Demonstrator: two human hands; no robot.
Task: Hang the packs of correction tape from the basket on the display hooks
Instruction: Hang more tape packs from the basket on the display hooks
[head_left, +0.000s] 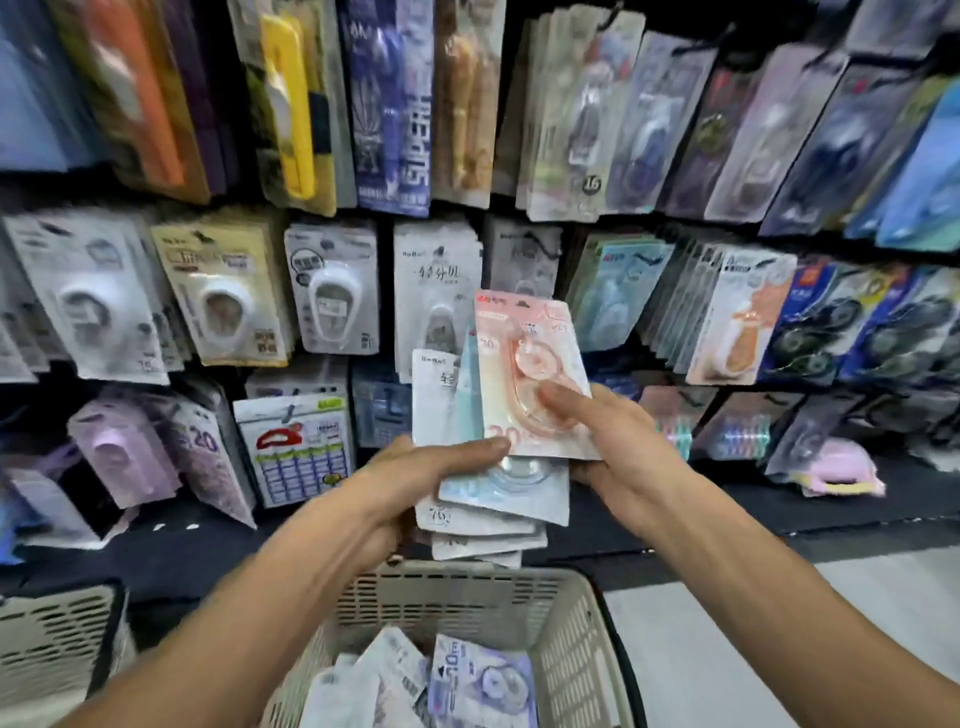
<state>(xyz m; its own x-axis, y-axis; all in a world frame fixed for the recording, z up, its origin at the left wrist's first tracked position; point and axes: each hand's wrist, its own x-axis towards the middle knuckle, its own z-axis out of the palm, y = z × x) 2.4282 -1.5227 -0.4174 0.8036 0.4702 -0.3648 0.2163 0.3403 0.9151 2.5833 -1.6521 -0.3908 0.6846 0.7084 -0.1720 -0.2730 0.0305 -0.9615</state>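
Both hands are up in front of the display, sharing one fanned stack of packs. The left hand (415, 467) grips the stack (488, 499) from its left edge, thumb laid across the front. The right hand (618, 447) pinches the front-most item, a pink pack (530, 374), with its thumb pressed on the blister and its fingers behind the card. More packs (457, 680) lie in the basket (566, 639), directly below the hands.

The main risk, as I judge it, is the stack slipping. The left hand holds several slick cards at one edge only, already splayed; if the right hand peels the pink pack away sharply, the cards behind it may slide out and fall. Most would land in the basket, but some could drop to the floor beside it.

A second risk is hanging the pack in the wrong place. The wall beyond the hands is crowded with similar packs, and I cannot pick out a matching pink row; the picture is blurred there. A wrong hook would mean mixed stock.

Third, the hang-hole at the top of the pink pack is hard to make out. Pinched low on the blister, the card may tilt as it nears a hook, miss the tip, and nudge hanging packs (436, 291) just behind it off their own hook.
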